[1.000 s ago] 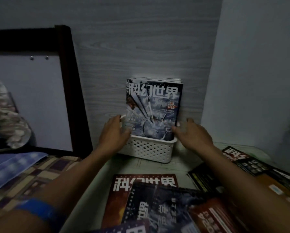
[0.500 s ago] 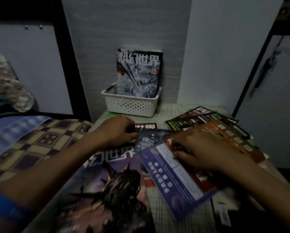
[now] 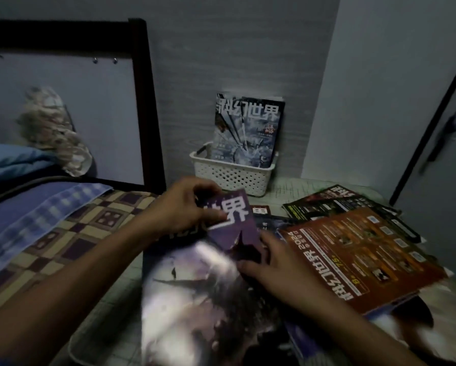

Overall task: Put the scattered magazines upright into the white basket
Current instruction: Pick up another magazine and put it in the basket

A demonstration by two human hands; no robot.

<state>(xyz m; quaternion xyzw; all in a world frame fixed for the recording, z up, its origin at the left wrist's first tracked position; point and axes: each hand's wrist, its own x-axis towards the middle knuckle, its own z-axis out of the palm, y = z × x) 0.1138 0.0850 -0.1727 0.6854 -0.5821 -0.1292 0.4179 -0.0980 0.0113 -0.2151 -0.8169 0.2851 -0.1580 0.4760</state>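
Observation:
A white perforated basket (image 3: 232, 178) stands against the grey wall at the back of the table. A blue-grey magazine (image 3: 248, 130) stands upright in it, with others behind. In front lies a purple magazine (image 3: 195, 299) with a dark winged figure on its cover. My left hand (image 3: 179, 207) pinches its top edge and lifts it. My right hand (image 3: 271, 262) grips its right edge. An orange-brown magazine (image 3: 359, 254) lies to the right, over a dark magazine (image 3: 335, 199). More magazines lie partly hidden underneath.
A bed with a checked blanket (image 3: 63, 233) and a blue cloth (image 3: 23, 207) borders the table on the left. Its black-framed headboard (image 3: 145, 101) stands beside the basket. A pale wall (image 3: 380, 101) closes the right side.
My hands left the basket and came down to the scattered pile. The left hand now lifts the purple magazine's top edge; the right hand moved off the orange-brown magazine onto its right edge.

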